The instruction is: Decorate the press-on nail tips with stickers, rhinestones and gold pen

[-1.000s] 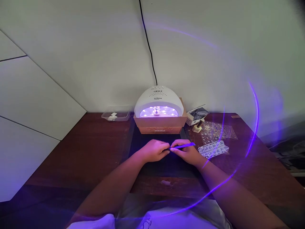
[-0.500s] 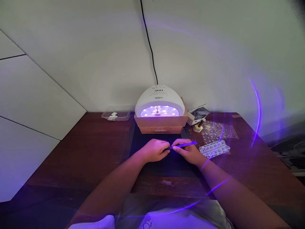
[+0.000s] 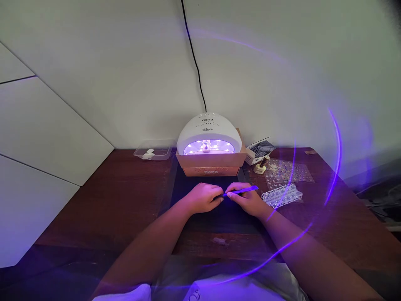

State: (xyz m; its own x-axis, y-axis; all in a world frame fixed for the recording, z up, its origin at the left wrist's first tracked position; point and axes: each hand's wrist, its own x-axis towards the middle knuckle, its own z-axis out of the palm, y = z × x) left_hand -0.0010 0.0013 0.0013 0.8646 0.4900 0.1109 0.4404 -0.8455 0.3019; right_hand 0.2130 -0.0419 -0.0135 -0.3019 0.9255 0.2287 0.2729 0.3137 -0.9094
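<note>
Both of my hands meet in front of the lamp, over a dark mat (image 3: 219, 221). A slim, flat, blue-violet tool (image 3: 246, 190) runs between them, narrow and dark at its left end and wider at its right; its exact kind cannot be made out. My left hand (image 3: 204, 197) is closed on the narrow end, fingers curled. With thumb and fingers, my right hand (image 3: 246, 200) pinches the tool near its middle, and the wide end sticks out to the right. Behind them a white nail lamp (image 3: 209, 125) glows violet inside, resting on an open cardboard box (image 3: 211, 160).
Right of my hands lies a clear case of small gems (image 3: 282, 195). Sticker sheets (image 3: 288, 171), a small bottle (image 3: 261, 166) and a white box (image 3: 260, 150) are behind it. At back left stands a clear plastic tray (image 3: 153, 150) with white pieces. A black cord (image 3: 196, 62) rises behind the lamp.
The view has shifted very slightly. My hands and the slim tool keep the same pose; the violet light streaks look longer at lower right.
</note>
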